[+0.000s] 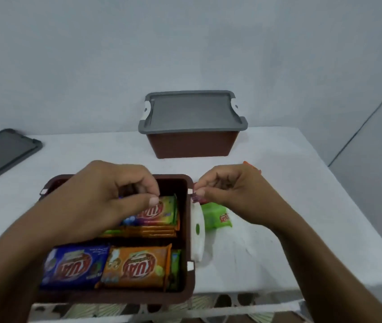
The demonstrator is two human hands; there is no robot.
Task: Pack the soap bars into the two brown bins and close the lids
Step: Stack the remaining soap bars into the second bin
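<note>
An open brown bin [186, 252] sits at the table's front edge, holding several wrapped soap bars: a blue one [75, 266], an orange one [138, 266] and a stack behind them. My left hand [106, 197] hovers over the bin's back half. Its curled fingers and thumb pinch the top bar of the stack [159, 210]. My right hand [227, 190] is just outside the bin's right rim and pinches the edge of a reddish-purple soap bar [197, 198]. A green soap bar [215, 217] lies on the table under that hand. A second brown bin [192, 145] stands behind with its grey lid [190, 110] on.
A loose grey lid [1, 152] lies at the table's left edge. The open bin's white latch [197, 238] hangs out on its right side. A white cloth [278, 217] covers the table, whose right edge runs diagonally past the closed bin. A pale wall stands behind.
</note>
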